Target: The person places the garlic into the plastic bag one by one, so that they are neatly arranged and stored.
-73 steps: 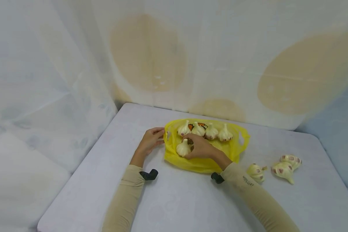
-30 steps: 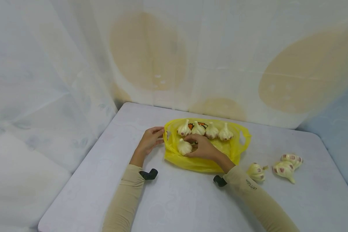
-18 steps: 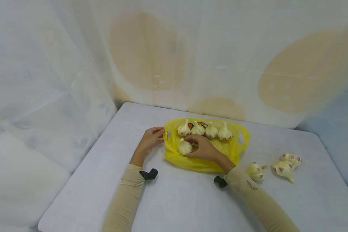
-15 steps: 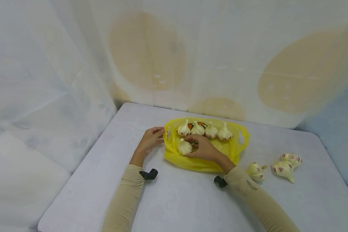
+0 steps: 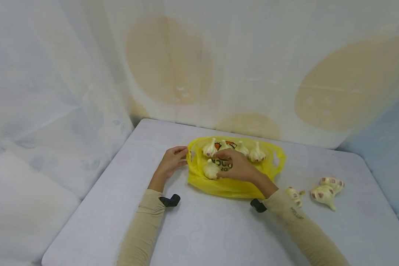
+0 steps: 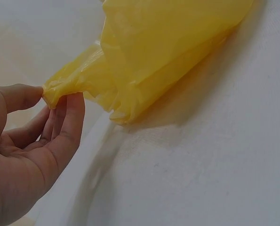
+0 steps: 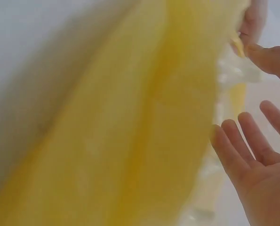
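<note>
A yellow plastic bag [image 5: 219,189] lies spread on the table. My left hand [image 5: 171,162] pinches its left handle between thumb and fingers; the left wrist view shows the pinched yellow film [image 6: 67,82] closely. Inside the bag, a garlic bulb [image 5: 211,170] stands at the front left, stem up. My right hand [image 5: 241,167] is just right of this bulb, over the bag, its fingers spread and holding nothing. In the right wrist view those fingers [image 7: 250,136] look relaxed behind the bag's side. Several more garlic bulbs [image 5: 256,153] stand in a row at the bag's back, partly covered by the right hand.
On the table [image 5: 199,236], right of the bag, lie three garlic bulbs: one [image 5: 293,196] partly behind the right sleeve, and a pair [image 5: 323,195] touching farther right. White patterned cloth [image 5: 246,66] hangs behind the table and at both sides.
My right hand has let go of the front-left garlic bulb and moved a little right and up, uncovering printed lettering on the bag. The left hand keeps its pinch on the handle.
</note>
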Motion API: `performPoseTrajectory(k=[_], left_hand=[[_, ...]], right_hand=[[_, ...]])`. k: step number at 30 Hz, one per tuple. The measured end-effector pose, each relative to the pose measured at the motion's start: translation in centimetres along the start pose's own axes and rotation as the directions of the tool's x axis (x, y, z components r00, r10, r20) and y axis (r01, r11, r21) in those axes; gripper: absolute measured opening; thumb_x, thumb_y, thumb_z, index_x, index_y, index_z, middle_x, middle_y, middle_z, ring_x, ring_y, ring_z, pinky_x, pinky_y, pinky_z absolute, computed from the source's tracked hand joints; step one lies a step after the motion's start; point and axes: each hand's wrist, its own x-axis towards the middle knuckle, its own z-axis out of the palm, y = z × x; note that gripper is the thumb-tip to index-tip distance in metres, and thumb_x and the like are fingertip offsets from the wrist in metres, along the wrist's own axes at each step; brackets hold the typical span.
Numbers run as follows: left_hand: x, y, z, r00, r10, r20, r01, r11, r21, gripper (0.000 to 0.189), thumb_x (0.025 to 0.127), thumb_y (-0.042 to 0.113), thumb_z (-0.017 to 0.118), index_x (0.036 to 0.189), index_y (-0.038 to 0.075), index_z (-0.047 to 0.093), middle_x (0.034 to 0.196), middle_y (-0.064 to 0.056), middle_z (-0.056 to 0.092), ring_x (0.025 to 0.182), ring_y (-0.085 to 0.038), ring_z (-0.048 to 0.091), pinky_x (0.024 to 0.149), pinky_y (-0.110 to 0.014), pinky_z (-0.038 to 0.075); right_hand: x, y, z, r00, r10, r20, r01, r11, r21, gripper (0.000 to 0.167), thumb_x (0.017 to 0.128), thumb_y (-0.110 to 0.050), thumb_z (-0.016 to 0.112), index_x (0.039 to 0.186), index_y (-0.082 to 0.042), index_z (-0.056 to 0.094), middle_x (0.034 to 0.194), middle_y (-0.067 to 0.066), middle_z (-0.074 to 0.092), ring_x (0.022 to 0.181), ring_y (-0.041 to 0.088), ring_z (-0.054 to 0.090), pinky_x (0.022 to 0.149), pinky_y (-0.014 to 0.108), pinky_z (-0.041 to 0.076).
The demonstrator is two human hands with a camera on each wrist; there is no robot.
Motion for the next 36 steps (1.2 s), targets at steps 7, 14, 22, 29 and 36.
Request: performPoseTrajectory(k=[7,14,22,29,36], left_hand=[[0.1,-0.1,-0.2,1.000,-0.007,-0.009,0.007,1.000,0.012,0.033,0.099,0.023,0.060,0.127,0.006,0.059,0.122,-0.012,0.060,0.109,-0.026,0.058,0.087,-0.036,0.055],[0.2,-0.2,-0.6,1.000,0.002,-0.020,-0.002,1.000,0.017,0.032,0.099,0.023,0.060,0.127,0.007,0.060,0.122,-0.011,0.060,0.110,-0.026,0.058,0.087,-0.037,0.055],[0.3,-0.2,-1.1,1.000,0.011,-0.008,-0.011,1.000,0.006,0.033,0.099,0.022,0.059,0.128,0.005,0.059,0.123,-0.013,0.058,0.110,-0.026,0.058,0.089,-0.038,0.054],[0.2,-0.5,-0.8,1.000,0.014,0.007,-0.014,1.000,-0.002,0.034,0.099,0.021,0.059,0.129,0.004,0.058,0.125,-0.013,0.058,0.111,-0.026,0.057,0.089,-0.038,0.054],[0.3,-0.2,-0.3,0.999,0.033,0.014,-0.033,0.999,-0.006,0.035,0.100,0.021,0.059,0.130,0.004,0.058,0.124,-0.012,0.059,0.111,-0.026,0.058,0.087,-0.036,0.055]], right_hand=[[-0.8,-1.3,-2.3,0.997,-0.076,-0.027,0.073,0.993,-0.091,0.060,0.077,-0.014,0.085,0.130,-0.011,0.057,0.126,0.003,0.056,0.113,0.025,0.057,0.093,0.043,0.052],[-1.2,-1.5,-2.8,0.997,-0.037,-0.066,0.028,0.990,-0.139,0.053,0.080,-0.020,0.083,0.126,-0.009,0.059,0.120,0.004,0.060,0.112,0.025,0.057,0.089,0.046,0.053],[0.2,0.2,1.2,0.967,0.237,-0.090,-0.249,0.954,-0.169,0.070,0.078,-0.038,0.082,0.131,-0.001,0.056,0.116,0.010,0.065,0.100,0.027,0.064,0.080,0.039,0.055],[1.3,1.1,3.3,0.965,0.235,-0.119,-0.254,0.950,-0.182,0.063,0.071,-0.034,0.088,0.123,-0.011,0.060,0.096,-0.001,0.062,0.085,0.016,0.057,0.073,0.033,0.051],[1.5,0.4,3.4,0.971,0.205,-0.123,-0.222,0.965,-0.143,0.054,0.073,-0.025,0.086,0.117,-0.014,0.057,0.100,0.001,0.061,0.088,0.018,0.056,0.074,0.035,0.050]])
